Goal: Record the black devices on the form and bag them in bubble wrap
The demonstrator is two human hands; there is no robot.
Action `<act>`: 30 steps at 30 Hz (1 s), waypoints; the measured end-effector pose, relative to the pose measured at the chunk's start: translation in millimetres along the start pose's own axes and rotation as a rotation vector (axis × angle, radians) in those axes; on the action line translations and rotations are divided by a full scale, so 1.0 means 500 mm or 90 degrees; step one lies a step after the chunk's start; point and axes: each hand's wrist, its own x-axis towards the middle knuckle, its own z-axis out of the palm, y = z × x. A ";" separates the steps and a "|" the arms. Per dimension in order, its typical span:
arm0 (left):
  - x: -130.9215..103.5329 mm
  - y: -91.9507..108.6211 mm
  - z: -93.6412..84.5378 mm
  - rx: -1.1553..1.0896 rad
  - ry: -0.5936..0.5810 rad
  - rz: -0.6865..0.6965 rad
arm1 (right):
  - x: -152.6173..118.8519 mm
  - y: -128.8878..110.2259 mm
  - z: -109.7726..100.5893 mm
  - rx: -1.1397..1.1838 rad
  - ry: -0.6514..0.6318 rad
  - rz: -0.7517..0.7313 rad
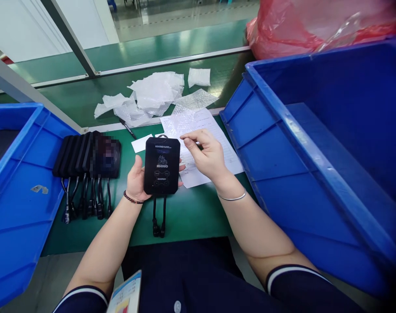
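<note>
A black rectangular RHINO electronic box [162, 167] with cut corners rests face up in my left hand [136, 181], whose fingers wrap around behind it. Two short black cables with connectors [159, 228] hang from its lower edge, and a small loop shows at its top. My right hand [209, 155] is at the box's upper right corner, thumb and forefinger pinched together; anything between them is too small to make out. To the left, several similar black boxes [76, 152] stand in a row, their cables toward me.
Blue bins flank the green bench: the left bin [25, 195] and the large right bin [259, 143]. Printed sheets [222, 143], a pen [128, 129] and a white card [141, 143] lie behind the box. Bubble-wrap bags [157, 93] are piled farther back. A red plastic bag [298, 26] sits behind the right bin.
</note>
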 end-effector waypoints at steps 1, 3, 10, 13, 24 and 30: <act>0.000 0.000 0.000 0.002 0.000 -0.002 | 0.001 0.001 -0.002 -0.005 -0.008 0.000; 0.000 0.001 -0.002 0.006 0.000 -0.002 | 0.001 0.003 -0.005 -0.018 -0.021 -0.001; 0.000 0.003 -0.009 0.022 -0.010 0.009 | 0.000 0.008 -0.006 -0.024 -0.045 -0.007; 0.000 0.004 -0.010 0.028 -0.011 0.016 | 0.001 0.008 -0.006 -0.031 -0.065 -0.006; 0.000 0.006 -0.013 0.034 -0.041 0.016 | 0.004 0.010 -0.008 -0.032 -0.082 0.003; 0.001 0.006 -0.015 0.034 -0.071 0.019 | 0.002 0.012 -0.008 -0.050 -0.082 0.001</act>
